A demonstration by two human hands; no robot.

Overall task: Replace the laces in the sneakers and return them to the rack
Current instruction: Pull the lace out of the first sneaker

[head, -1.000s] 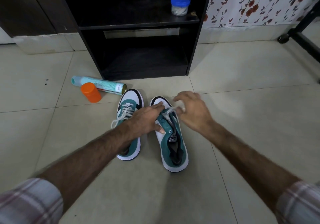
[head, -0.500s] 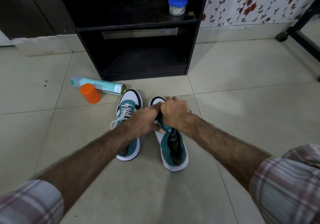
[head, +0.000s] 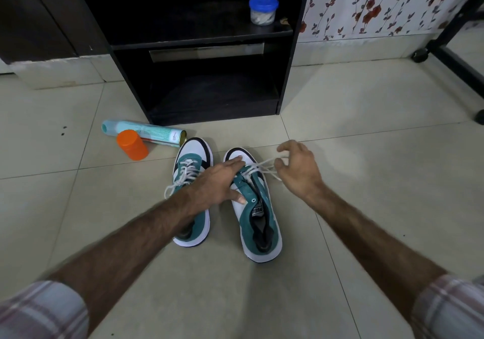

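Left hand (head: pixel 218 181) flat on right sneaker (head: pixel 258 207), right hand (head: pixel 298 167) fingers (head: pixel 284 146) pinching lace (head: pixel 262 167).

"PUMA" reads in black on the white tongue label of the right teal-and-white suede sneaker (head: pixel 258 211) on the tiled floor. Small print runs along the pale-green spray can (head: pixel 146 133) lying nearby, too tiny to make out. No other legible txt.

Both forearms reach forward, bare below rolled plaid sleeves. The left hand (head: pixel 217 181) lies palm down, fingers straight, pressing the right sneaker (head: pixel 258 207). The right hand (head: pixel 298 171) hovers beside it, fingers curled, pinching the white lace (head: pixel 262 164).
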